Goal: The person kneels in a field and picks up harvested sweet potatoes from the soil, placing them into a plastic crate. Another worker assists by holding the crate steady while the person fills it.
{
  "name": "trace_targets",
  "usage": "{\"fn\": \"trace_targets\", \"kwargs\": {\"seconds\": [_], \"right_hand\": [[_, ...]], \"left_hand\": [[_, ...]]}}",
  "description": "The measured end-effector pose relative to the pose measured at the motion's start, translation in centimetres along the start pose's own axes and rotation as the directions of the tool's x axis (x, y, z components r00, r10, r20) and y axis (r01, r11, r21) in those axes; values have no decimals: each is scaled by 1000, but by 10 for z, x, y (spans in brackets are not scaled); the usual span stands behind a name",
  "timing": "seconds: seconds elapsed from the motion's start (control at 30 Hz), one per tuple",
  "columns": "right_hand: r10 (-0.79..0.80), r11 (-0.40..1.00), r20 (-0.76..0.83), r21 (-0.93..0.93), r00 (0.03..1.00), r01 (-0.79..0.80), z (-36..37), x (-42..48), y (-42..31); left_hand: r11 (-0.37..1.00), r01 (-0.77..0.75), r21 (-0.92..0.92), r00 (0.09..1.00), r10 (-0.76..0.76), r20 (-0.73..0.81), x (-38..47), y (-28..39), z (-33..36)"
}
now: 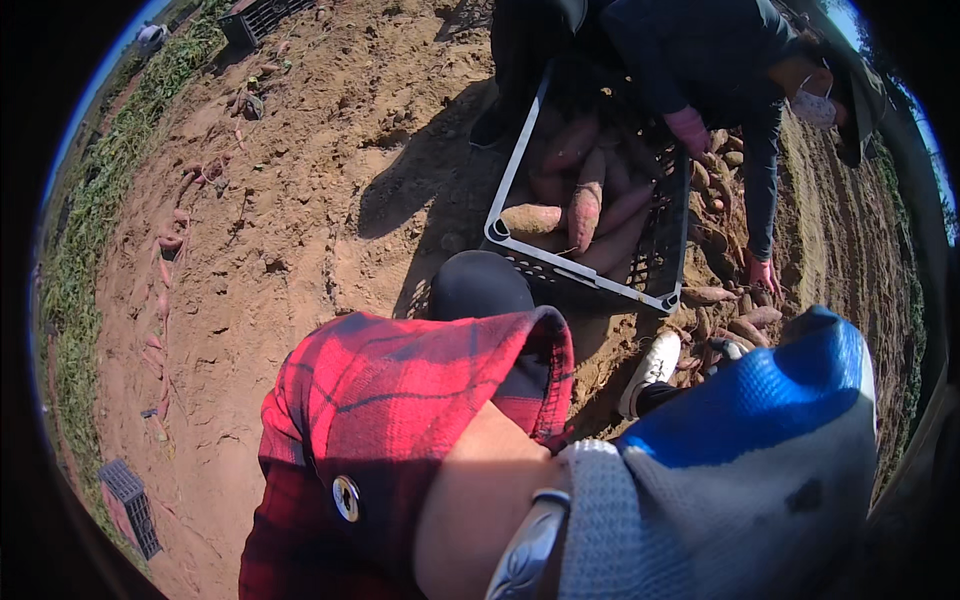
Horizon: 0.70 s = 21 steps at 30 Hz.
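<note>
My left hand [750,442], in a white knit glove with a blue coating, is very close to the camera at the lower right. Its fingers are bent away from view, so whether they hold anything is hidden. A silver bangle [531,544] circles the wrist below a red plaid sleeve [390,397]. Behind the glove, a partly covered pale gloved hand [729,348] touches sweet potatoes [750,330] on the soil; it may be my right hand, but I cannot tell. A black plastic crate [585,276] with a grey rim stands ahead, holding several large sweet potatoes [586,199].
A masked person [705,67] bends over the crate, one pink-gloved hand [763,276] at the ground pile. My dark knee [480,285] and a white shoe [654,369] are near it. Other crates [131,502] and a row of sweet potatoes [163,300] lie leftward.
</note>
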State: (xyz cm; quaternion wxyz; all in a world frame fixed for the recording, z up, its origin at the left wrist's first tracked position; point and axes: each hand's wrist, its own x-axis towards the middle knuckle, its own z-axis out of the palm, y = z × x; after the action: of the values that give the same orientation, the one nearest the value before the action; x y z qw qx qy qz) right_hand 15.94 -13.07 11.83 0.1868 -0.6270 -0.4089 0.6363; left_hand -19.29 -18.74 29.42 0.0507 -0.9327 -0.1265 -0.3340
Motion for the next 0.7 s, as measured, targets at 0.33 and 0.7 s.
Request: {"fn": "trace_targets", "kwargs": {"seconds": [0.33, 0.7], "right_hand": [[-80, 898, -368, 377, 926, 227, -49, 7, 79], [-206, 845, -856, -400, 474, -355, -164, 93, 243]], "left_hand": [[463, 673, 576, 403, -883, 239, -144, -226, 150], [-118, 993, 9, -117, -964, 238, -328, -274, 223]]}}
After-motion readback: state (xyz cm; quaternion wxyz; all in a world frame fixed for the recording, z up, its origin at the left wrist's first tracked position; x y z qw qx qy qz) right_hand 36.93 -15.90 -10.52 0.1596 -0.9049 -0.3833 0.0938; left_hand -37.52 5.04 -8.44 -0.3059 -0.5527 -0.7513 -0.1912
